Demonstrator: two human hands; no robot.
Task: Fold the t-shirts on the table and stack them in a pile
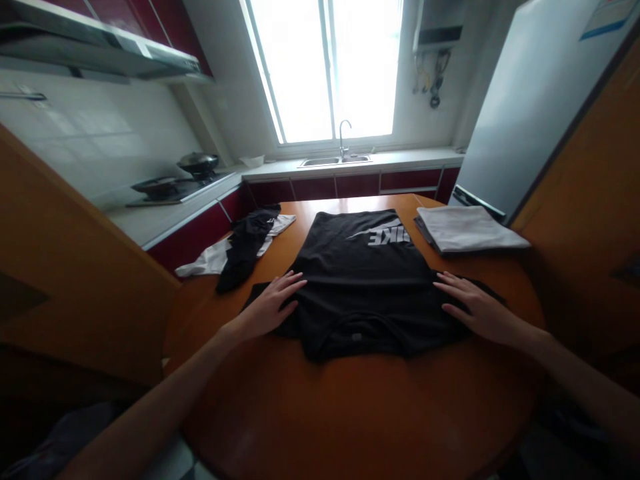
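Note:
A black T-shirt (365, 280) with a white logo lies spread flat on the wooden table (360, 407), its neck opening toward me and its hem toward the window. My left hand (274, 303) rests on the shirt's left edge by the sleeve, fingers stretched out. On the opposite side, my right hand (473, 308) lies over the right sleeve area, its fingers also extended and slightly apart. Neither hand grips the fabric.
Crumpled black and white clothes (247, 247) lie at the table's far left. A folded stack of white and dark cloth (470, 229) sits at the far right. Beyond are a counter with a sink (337, 161), a stove with pans (197, 164) and a fridge (535, 100).

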